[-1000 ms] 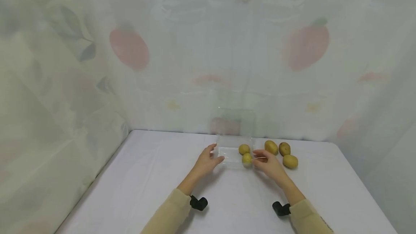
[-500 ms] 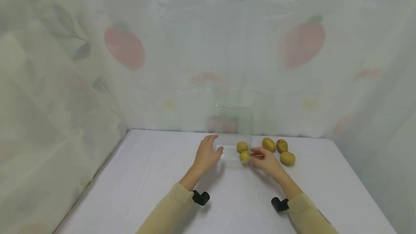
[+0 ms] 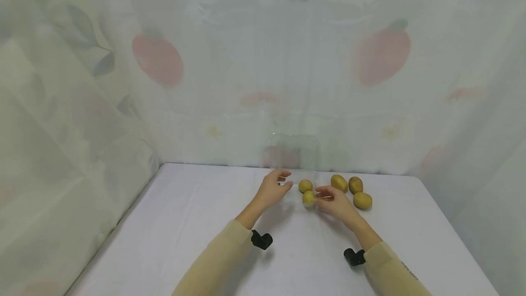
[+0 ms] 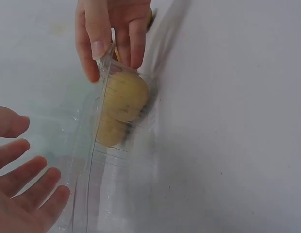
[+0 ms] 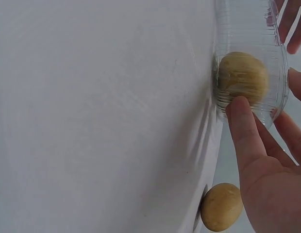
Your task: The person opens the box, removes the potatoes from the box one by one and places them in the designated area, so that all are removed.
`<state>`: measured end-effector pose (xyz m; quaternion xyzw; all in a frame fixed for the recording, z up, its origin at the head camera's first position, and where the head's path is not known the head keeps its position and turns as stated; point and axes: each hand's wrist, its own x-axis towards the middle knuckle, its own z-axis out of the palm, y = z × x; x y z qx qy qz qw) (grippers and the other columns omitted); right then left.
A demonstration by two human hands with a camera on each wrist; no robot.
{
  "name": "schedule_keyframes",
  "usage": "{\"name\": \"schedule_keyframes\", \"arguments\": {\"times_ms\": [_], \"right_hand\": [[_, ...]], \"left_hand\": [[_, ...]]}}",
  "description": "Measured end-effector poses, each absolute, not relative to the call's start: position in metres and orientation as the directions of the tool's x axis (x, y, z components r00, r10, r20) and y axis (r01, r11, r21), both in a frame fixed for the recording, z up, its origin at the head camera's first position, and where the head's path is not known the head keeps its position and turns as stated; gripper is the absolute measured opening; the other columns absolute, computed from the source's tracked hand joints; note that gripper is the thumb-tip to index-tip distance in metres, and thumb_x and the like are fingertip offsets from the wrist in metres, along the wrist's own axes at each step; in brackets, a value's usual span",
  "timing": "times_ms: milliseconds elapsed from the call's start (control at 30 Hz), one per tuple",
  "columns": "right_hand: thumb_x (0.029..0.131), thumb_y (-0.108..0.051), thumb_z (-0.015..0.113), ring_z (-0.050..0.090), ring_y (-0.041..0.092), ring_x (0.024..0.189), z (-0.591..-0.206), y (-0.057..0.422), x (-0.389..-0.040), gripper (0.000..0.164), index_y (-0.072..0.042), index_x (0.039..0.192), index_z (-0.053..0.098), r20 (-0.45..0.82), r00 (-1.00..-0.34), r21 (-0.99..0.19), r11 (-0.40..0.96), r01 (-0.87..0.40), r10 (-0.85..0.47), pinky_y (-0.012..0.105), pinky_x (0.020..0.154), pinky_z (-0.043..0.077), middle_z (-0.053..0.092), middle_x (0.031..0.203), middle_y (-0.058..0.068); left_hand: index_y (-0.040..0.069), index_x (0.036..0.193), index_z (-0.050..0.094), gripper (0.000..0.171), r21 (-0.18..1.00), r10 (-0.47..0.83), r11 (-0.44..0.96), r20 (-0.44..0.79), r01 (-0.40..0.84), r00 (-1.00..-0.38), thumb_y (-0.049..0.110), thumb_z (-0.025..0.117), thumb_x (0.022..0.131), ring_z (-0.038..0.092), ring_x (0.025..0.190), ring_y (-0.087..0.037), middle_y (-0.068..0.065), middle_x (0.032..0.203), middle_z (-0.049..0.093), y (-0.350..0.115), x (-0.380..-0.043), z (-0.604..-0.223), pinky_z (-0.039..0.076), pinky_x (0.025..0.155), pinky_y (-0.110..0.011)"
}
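Observation:
A clear plastic clamshell container (image 4: 122,182) stands at the back middle of the table, its lid (image 3: 295,152) raised behind it. Two potatoes, one farther (image 3: 305,186) and one nearer (image 3: 308,197), lie inside along its right side. My right hand (image 3: 339,205) pinches the container's right edge, thumb at the rim and fingertips against the outer wall. Over the container's left part hovers my left hand (image 3: 272,191), fingers spread and loosely bent, holding nothing. In the left wrist view its fingers (image 4: 31,182) are apart from the rim.
Right of the container lie three more potatoes: one nearest it (image 3: 339,183), one at the back (image 3: 355,185) and one in front (image 3: 363,200). A white cloth covers the table (image 3: 185,223). Behind it hangs a printed curtain (image 3: 230,58).
My left hand has left the container's left side and moved right, over its inside. My right hand stays at the right edge. The potatoes keep their places.

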<state>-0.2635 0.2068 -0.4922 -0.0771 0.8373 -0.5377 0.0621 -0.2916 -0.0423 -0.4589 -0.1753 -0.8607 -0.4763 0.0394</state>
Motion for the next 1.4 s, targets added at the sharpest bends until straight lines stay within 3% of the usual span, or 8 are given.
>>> {"name": "schedule_keyframes", "arguments": {"times_ms": [367,900,1133,1400], "right_hand": [[0.093,-0.022,0.076,0.063,0.031,0.113,-0.488,0.213,-0.260,0.052,0.001,0.136,0.059,-0.042,-0.983,-0.912,0.409,-0.036,-0.180,0.037,0.091,0.055,0.065,0.125,0.018],[0.093,-0.019,0.076,0.064,0.032,0.112,-0.490,0.208,-0.257,0.050,0.004,0.134,0.059,-0.001,-0.978,-0.927,0.367,-0.077,-0.208,0.038,0.090,0.056,0.065,0.124,0.020],[0.092,-0.019,0.076,0.064,0.032,0.112,-0.492,0.205,-0.257,0.051,0.004,0.135,0.059,-0.002,-0.978,-0.930,0.360,-0.075,-0.209,0.040,0.092,0.055,0.065,0.125,0.020],[0.093,-0.019,0.076,0.065,0.033,0.111,-0.489,0.206,-0.256,0.050,0.004,0.133,0.059,0.010,-0.979,-0.930,0.359,-0.085,-0.205,0.040,0.090,0.056,0.065,0.123,0.021]], "left_hand": [[-0.003,0.127,0.064,0.038,0.837,0.295,0.485,0.115,0.253,-0.948,0.018,0.069,0.096,0.065,0.112,-0.033,-0.021,0.125,0.065,-0.020,-0.307,-0.465,0.054,0.093,-0.045],[0.004,0.133,0.062,0.044,0.836,0.248,0.543,-0.074,0.075,-0.966,0.026,0.069,0.096,0.061,0.115,-0.034,-0.019,0.127,0.064,-0.003,-0.316,-0.474,0.052,0.094,-0.048],[0.004,0.129,0.064,0.042,0.842,0.247,0.535,-0.075,0.072,-0.966,0.023,0.071,0.092,0.065,0.105,-0.029,-0.016,0.120,0.067,0.006,-0.322,-0.485,0.053,0.090,-0.044],[0.003,0.119,0.067,0.036,0.811,0.232,0.568,0.009,0.143,-0.973,0.020,0.075,0.088,0.064,0.093,-0.022,-0.011,0.106,0.070,0.019,-0.323,-0.489,0.054,0.082,-0.038]]}}
